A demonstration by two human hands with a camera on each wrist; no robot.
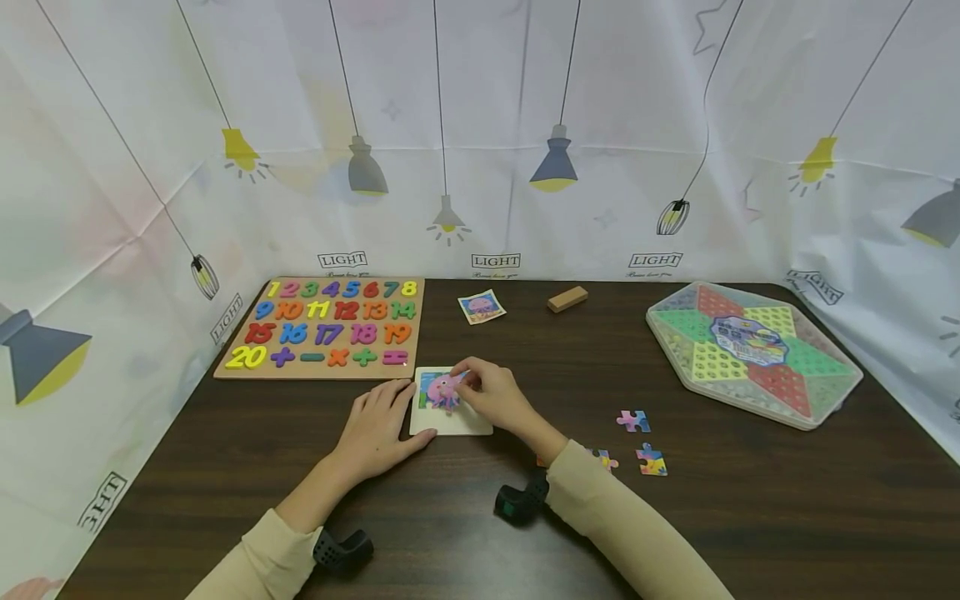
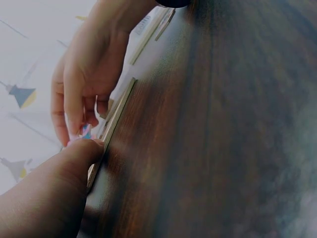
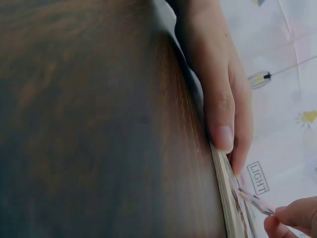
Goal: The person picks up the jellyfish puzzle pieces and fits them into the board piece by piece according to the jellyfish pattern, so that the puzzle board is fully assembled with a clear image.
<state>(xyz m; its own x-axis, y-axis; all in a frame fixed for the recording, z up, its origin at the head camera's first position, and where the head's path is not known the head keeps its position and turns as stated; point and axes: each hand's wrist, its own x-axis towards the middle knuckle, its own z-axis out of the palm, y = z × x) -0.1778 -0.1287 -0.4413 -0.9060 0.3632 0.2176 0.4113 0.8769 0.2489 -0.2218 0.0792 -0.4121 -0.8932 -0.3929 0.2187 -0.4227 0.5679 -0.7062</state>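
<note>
From here I'd level the tilted puzzle piece (image 3: 255,201) the right hand (image 1: 495,397) pinches over the puzzle board (image 1: 463,425) before pressing, the left hand (image 1: 380,432), fingers fairly straight, bracing the board's edge.

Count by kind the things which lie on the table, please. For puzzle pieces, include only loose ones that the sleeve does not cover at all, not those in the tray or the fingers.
Puzzle tray: 1
Loose puzzle pieces: 2
Picture card: 1
Wooden block: 1
Number board: 1
Game box: 1
Total: 7
</note>
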